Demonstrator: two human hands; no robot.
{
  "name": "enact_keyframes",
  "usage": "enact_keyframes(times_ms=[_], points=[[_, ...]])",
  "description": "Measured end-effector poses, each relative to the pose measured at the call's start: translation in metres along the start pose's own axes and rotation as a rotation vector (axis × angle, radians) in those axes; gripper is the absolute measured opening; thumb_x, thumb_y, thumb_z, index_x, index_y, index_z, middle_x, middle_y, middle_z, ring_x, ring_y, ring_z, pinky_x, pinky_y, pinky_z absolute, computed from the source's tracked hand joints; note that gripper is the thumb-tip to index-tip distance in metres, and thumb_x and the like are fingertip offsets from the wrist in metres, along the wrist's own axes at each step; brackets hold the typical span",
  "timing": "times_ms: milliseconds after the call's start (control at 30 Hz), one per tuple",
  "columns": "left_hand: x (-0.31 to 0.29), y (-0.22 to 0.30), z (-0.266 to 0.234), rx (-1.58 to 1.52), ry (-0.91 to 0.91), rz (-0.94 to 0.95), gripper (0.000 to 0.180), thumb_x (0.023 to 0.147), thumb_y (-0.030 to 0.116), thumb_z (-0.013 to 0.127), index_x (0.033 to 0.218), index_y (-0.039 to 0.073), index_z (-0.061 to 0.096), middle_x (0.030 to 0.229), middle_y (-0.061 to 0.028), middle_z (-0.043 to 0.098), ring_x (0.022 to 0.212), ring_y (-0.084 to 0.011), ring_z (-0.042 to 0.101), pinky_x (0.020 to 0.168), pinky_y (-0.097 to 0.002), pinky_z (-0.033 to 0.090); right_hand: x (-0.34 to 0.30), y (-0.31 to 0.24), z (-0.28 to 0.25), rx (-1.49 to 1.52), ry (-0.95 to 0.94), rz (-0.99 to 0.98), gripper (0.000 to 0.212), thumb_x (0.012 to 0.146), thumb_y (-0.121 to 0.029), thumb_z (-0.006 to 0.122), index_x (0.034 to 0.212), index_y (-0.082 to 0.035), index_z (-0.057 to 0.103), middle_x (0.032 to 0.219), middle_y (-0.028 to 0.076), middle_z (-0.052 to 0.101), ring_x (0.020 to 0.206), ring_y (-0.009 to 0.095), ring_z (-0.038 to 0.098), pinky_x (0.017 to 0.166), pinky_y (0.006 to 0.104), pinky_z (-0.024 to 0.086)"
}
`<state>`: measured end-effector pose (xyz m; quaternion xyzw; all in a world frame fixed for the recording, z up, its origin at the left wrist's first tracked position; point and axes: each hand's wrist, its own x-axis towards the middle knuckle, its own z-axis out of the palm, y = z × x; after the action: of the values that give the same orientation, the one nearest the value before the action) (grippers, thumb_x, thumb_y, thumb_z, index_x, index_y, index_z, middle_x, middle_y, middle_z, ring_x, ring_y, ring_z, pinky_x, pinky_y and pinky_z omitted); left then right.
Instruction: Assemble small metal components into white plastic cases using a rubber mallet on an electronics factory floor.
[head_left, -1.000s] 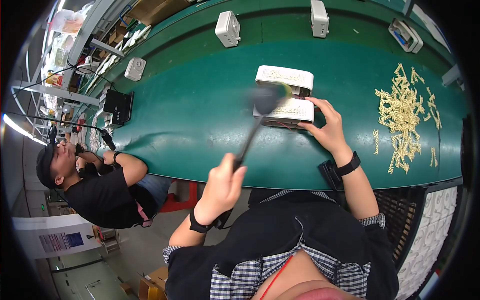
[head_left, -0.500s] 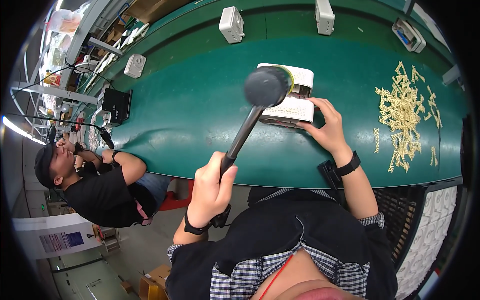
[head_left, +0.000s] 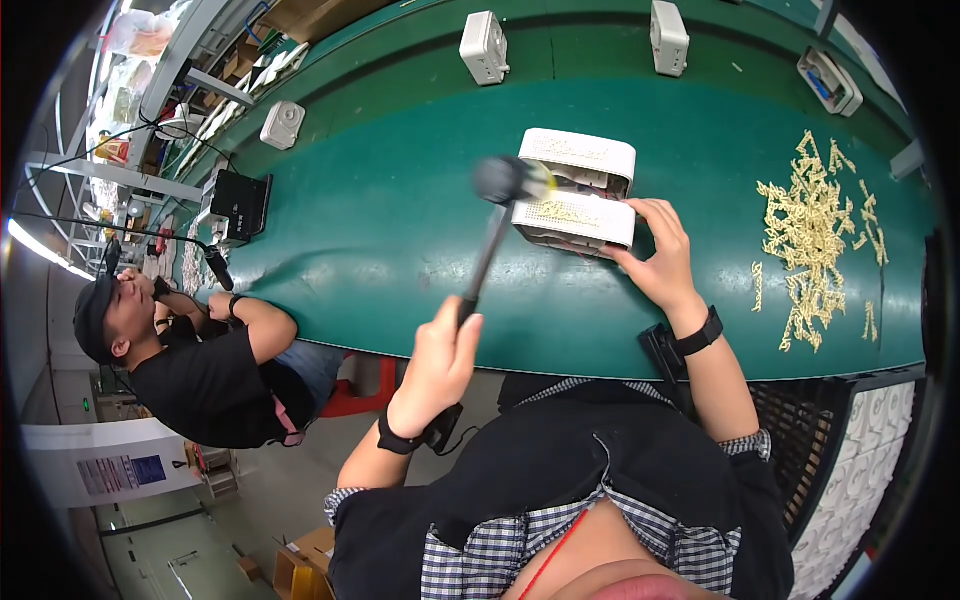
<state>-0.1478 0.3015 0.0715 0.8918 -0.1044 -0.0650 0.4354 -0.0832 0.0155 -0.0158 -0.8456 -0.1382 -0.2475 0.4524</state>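
My left hand point(head_left: 437, 362) is closed around the handle of a mallet point(head_left: 492, 250). Its round black head has a yellowish face and hangs over the left end of a white plastic housing point(head_left: 580, 212); whether they touch I cannot tell. The near housing has a perforated front with a gold letter strip on it. My right hand point(head_left: 660, 250) grips the right end of this housing, thumb below and fingers above. Directly behind it stands a second white housing point(head_left: 585, 150), its front also carrying raised lettering.
A pile of gold letter strips point(head_left: 808, 240) lies on the green table point(head_left: 400, 290) at the right. White boxes point(head_left: 485, 48) stand along the back. A black device point(head_left: 232, 208) sits at the left, near a seated person point(head_left: 200, 350). A crate of white parts point(head_left: 870, 440) is at lower right.
The mallet head has moved left and tilted, showing its yellowish face toward the housing. My left hand has shifted slightly. My right hand keeps its hold, while the whole view has shifted a little.
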Motion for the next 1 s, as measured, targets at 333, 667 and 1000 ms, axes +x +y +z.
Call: enact_keyframes(times_ms=[333, 667, 1000], points=[[0.018, -0.03, -0.016, -0.081, -0.043, -0.112, 0.02, 0.096, 0.017, 0.055, 0.088, -0.001, 0.051, 0.059, -0.0033, 0.043, 0.053, -0.009, 0.042, 0.048, -0.0314, 0.034, 0.022, 0.007, 0.0, 0.094, 0.014, -0.066, 0.05, 0.062, -0.012, 0.081, 0.105, -0.005, 0.056, 0.141, 0.019, 0.038, 0.132, 0.04, 0.039, 0.108, 0.0495, 0.033], [0.092, -0.101, -0.043, 0.286, 0.373, -0.104, 0.019, 0.086, 0.015, 0.064, 0.088, -0.002, 0.056, 0.069, -0.0163, 0.059, 0.064, -0.0341, 0.058, 0.06, -0.0416, 0.045, 0.085, 0.064, 0.029, 0.069, 0.09, -0.082, 0.056, 0.065, -0.014, 0.082, 0.111, -0.004, 0.052, 0.137, 0.018, 0.038, 0.133, 0.037, 0.036, 0.108, 0.0439, 0.035], [0.11, -0.155, -0.017, 0.154, 0.282, 0.035, 0.026, 0.081, 0.001, 0.055, 0.105, 0.0, 0.047, 0.105, -0.0225, 0.051, 0.101, -0.04, 0.049, 0.088, -0.0471, 0.041, 0.236, 0.197, 0.04, -0.609, 0.529, 0.188, 0.063, 0.071, -0.045, 0.079, 0.108, 0.003, 0.061, 0.116, 0.027, 0.05, 0.111, 0.038, 0.047, 0.097, 0.0464, 0.038]])
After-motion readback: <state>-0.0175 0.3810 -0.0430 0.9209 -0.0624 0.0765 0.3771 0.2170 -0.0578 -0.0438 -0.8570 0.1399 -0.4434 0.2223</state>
